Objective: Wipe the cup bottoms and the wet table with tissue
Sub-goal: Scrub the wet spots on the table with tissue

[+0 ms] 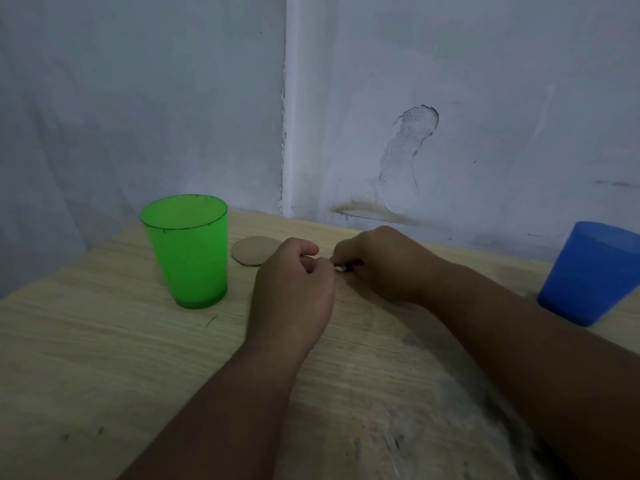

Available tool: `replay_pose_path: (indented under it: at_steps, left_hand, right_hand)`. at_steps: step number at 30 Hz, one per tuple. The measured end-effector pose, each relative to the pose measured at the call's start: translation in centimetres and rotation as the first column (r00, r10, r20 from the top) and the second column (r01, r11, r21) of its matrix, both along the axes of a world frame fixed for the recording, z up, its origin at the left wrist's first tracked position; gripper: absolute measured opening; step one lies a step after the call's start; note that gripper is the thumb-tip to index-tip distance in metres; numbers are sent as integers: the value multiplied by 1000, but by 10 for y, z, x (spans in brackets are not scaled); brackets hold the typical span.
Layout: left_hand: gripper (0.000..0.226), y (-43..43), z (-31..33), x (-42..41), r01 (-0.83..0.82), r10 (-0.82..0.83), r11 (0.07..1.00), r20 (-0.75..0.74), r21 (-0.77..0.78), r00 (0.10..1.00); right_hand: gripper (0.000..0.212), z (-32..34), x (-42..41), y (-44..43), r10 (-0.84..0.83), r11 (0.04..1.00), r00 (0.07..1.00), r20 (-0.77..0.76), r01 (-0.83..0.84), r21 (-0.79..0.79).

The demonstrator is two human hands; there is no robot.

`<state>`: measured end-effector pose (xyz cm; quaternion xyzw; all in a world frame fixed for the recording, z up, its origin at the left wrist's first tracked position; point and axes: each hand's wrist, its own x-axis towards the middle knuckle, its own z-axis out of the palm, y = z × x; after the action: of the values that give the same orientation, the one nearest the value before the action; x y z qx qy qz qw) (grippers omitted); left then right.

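The left cup [188, 251] stands upright on the bench [104, 358], left of centre. Just behind it and to its right lies a flat disc [251, 251] (its right edge hidden behind the left hand [294, 289]). The two hands meet mid-bench, with the right hand [377, 265] slightly farther back and a small scrap [340, 268] between their fingertips. The right cup [585, 275] stands well apart at the far right, near the wall [485, 98] behind the bench.

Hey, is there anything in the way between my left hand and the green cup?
Nothing visible: only bare table lies between the left hand and the green cup. The cardboard disc sits farther back, off that path. The right hand pinches a small white scrap.
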<state>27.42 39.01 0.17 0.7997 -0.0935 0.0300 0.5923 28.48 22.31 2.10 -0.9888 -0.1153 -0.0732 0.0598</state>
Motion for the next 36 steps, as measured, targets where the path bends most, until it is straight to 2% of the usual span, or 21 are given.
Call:
replay_pose_path:
  at_steps: [2,4,7,11,15,19,21,29,33,36]
  left_hand:
    - [24,0,0,0,2,-2,1000,0,6,1000]
    - [25,1,0,0,5,-5,1000,-2,10,1000]
    - [25,1,-1,-1,6,-6,1000,3,8,1000]
    - [25,1,0,1,-3,3,1000,15,14,1000]
    - [26,1,0,-2,-6,6,1000,9,8,1000]
    - [25,1,1,-2,-4,4,1000,3,4,1000]
    - [25,1,1,-1,-5,5,1000,5,6,1000]
    - [25,1,-1,-1,-3,3,1000,12,28,1000]
    - [25,0,0,-1,-4,3,1000,15,28,1000]
    - [25,0,0,-1,-1,0,1000,15,31,1000]
  right_hand:
    - [30,7,-11,-7,-20,999,1000,-1,20,34]
    - [31,9,-14,-14,-148,986,988,45,143,91]
    - [24,2,-8,-18,-330,943,941,76,325,72]
    - [25,-2,-12,-1,-290,956,957,24,291,-45]
    - [29,4,-32,10,-242,970,970,22,242,15]
    - [32,6,-35,-2,-376,925,921,104,366,102]
    - [33,2,-31,-3,-410,911,909,81,403,88]
    - [30,4,-36,20,-282,959,959,-12,281,-24]
    - [31,14,-42,14,-290,943,953,-84,300,147]
    - [29,16,-43,10,-310,934,948,-70,318,164]
